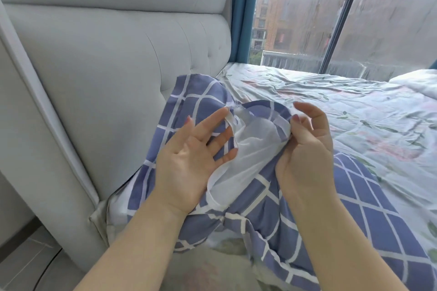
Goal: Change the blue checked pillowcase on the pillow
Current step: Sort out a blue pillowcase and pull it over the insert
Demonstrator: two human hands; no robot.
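Status: blue checked pillowcase [369,198] lies at the near-left corner of the bed [354,111]. Its far end is propped against the grey headboard [106,66] and its open mouth faces up between the hands. Right hand [305,149]: grip clamped, thumb and curled fingers pinching the right lip of the opening. Left hand [189,151]: grip apart, palm up, fingers straight and spread, index tip just touching the white hem [233,127] on the left lip but not holding it. A white sheer layer [250,146] shows inside the mouth (can't tell if it's the case's inner flap or the pillow's own cover). Judgement: the step in hand is opening the mouth to strip the case. To do it well, curl the left fingers round the hem opposite the right pinch so both lips are held. Then spread them wide before any pull. Grab only the checked layer; catching the sheer layer too would likely drag the filling along and bunch everything. After that, one hand should pin the pillow through the fabric while the other peels the case toward the near edge, turning it inside out evenly. Risk: the far end may wedge against the headboard, so ease the bundle away from it first.
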